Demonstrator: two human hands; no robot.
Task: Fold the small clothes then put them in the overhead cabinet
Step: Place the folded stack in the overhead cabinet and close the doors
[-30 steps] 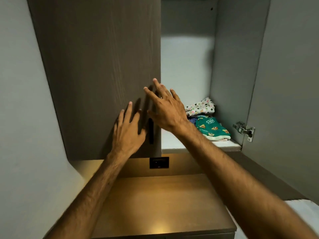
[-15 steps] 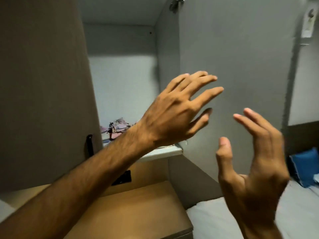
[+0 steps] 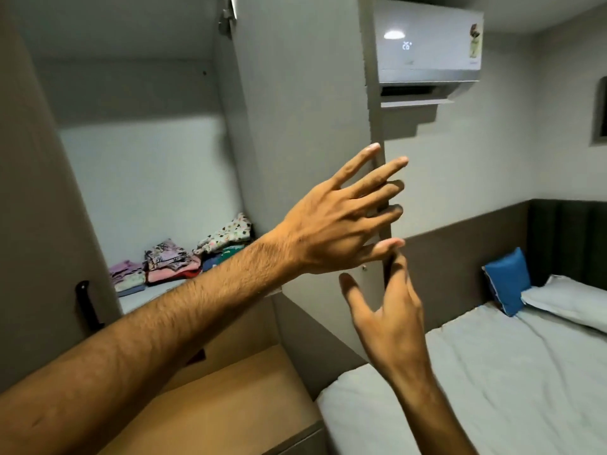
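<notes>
The overhead cabinet (image 3: 138, 93) stands open on its right side. Folded small clothes (image 3: 179, 262) lie in short stacks on its shelf, a dotted white piece on top at the right. The right door (image 3: 305, 119) is swung out towards me. My left hand (image 3: 341, 221) reaches across with fingers spread, its fingertips at the door's free edge. My right hand (image 3: 391, 320) is raised just below it, fingers apart, fingertips near the same edge. Neither hand holds anything. The left door (image 3: 33, 198) is shut, with a black handle (image 3: 86, 303) on it.
A wooden bedside top (image 3: 230, 408) sits under the cabinet. To the right is a bed (image 3: 492, 382) with a blue cushion (image 3: 507, 280) and a white pillow (image 3: 565, 303). An air conditioner (image 3: 427, 44) hangs high on the wall behind the door.
Both hands have left the shut left door and swung right to the open door's free edge. My view has turned right, bringing the bed and air conditioner into sight.
</notes>
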